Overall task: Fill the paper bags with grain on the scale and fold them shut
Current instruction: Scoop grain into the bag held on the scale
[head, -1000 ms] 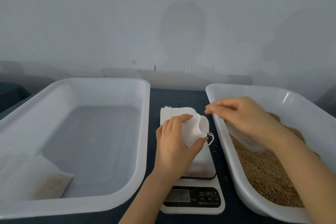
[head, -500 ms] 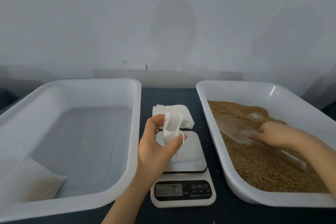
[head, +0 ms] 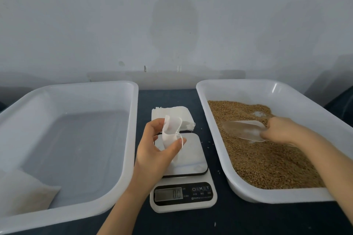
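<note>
A filled bag (head: 24, 191) lies in the left tray's (head: 86, 84) near-left corner. Over the scale (head: 193, 150), in the narrow gap between the trays, the left hand (head: 154, 150) pinches an open-mouthed paper bag (head: 171, 131) — the right hand (head: 282, 129) grips a clear scoop (head: 242, 129) on the grain (head: 267, 162) in the right tray (head: 277, 195).

L hand (head: 152, 149) up at centre, thumb + fingers pinched; R hand (head: 280, 129) out right, fingers curled.

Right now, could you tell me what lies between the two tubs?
Head view: the scale, a stack of bags behind it, and the left hand holding a bag.
</note>
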`<state>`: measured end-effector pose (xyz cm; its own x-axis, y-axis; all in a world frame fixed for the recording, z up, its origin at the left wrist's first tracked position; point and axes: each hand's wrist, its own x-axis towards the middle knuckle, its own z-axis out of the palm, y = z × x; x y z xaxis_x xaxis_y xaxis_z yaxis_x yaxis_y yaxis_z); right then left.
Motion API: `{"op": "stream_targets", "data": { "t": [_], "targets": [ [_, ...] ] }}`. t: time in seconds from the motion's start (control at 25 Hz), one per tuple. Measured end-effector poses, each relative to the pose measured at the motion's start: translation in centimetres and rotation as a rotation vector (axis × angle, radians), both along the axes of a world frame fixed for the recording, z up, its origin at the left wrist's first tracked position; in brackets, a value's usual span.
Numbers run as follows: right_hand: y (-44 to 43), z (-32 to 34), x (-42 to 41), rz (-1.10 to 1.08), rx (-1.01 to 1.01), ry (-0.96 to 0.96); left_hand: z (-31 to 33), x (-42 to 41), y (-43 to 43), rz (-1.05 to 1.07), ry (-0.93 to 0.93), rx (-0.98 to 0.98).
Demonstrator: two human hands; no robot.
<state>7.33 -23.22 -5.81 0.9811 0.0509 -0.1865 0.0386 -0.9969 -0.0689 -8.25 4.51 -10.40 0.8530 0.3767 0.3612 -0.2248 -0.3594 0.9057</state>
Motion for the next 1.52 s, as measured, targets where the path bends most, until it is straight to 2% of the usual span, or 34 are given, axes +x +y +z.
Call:
{"op": "stream_targets", "data": {
  "t": [0.24,0.48,0.84,1.08,1.28,1.36,1.52],
  "targets": [
    [0.4,-0.2,-0.5,0.104,0.0,0.104,-0.2,0.2,0.0,0.001,0.015,0.016],
    [0.5,0.1,-0.7,0.066,0.041,0.163,-0.2,0.1,0.0,0.008,0.014,0.007],
    [0.4,0.6,-0.6,0.09,-0.006,-0.035,-0.1,0.0,0.1,0.024,0.007,0.007],
    [0.7,0.7,-0.7,0.125,0.108,-0.049,0.0,-0.1,0.1,0.008,0.014,0.007],
    [1.4,1.2,-1.0,0.183,0.087,-0.046,0.1,-0.1,0.1,-0.01,0.026,0.002],
    [1.5,1.4,-1.1,0.176,0.126,-0.041,0.1,-0.1,0.0,-0.016,0.027,-0.002],
    [1.4,1.7,-1.1,0.093,0.328,-0.043,0.1,-0.1,0.0,-0.023,0.033,0.004]
  ]
}}
